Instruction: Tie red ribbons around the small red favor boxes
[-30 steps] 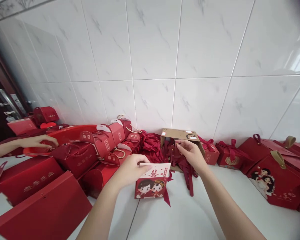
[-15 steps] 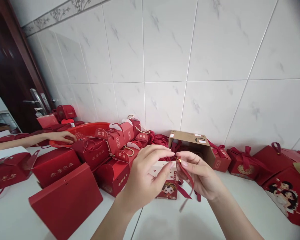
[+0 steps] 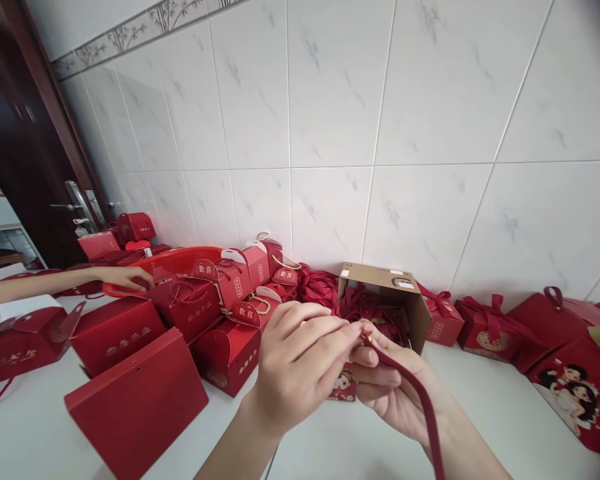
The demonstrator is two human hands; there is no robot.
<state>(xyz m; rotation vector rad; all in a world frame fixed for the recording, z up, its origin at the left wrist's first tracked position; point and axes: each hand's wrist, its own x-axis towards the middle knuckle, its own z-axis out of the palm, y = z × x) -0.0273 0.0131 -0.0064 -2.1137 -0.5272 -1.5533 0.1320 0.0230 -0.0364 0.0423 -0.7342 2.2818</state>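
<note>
My left hand [image 3: 300,367] and my right hand [image 3: 397,383] meet in front of me, closed fingertip to fingertip around the end of a narrow red strap [image 3: 423,397]. A small gold-coloured stud [image 3: 368,340] shows at that end, by my right fingers. The strap's free length crosses my right palm and hangs down past the wrist. What exactly the left fingertips pinch is partly hidden. Behind both hands stands a small red box with a cartoon figure [image 3: 344,387], mostly covered by them.
An open cardboard box [image 3: 420,313] holds red pieces, with a heap of red ribbons [image 3: 317,283] beside it. Red gift boxes [image 3: 225,353] crowd the left; more boxes [image 3: 490,327] line the right. Another person's hand [image 3: 125,277] rests at a red basket [image 3: 180,257].
My left fingers have closed in against the right fingertips at the strap's end. The strap has swung from hanging below the fingers to lying over my right palm and wrist.
</note>
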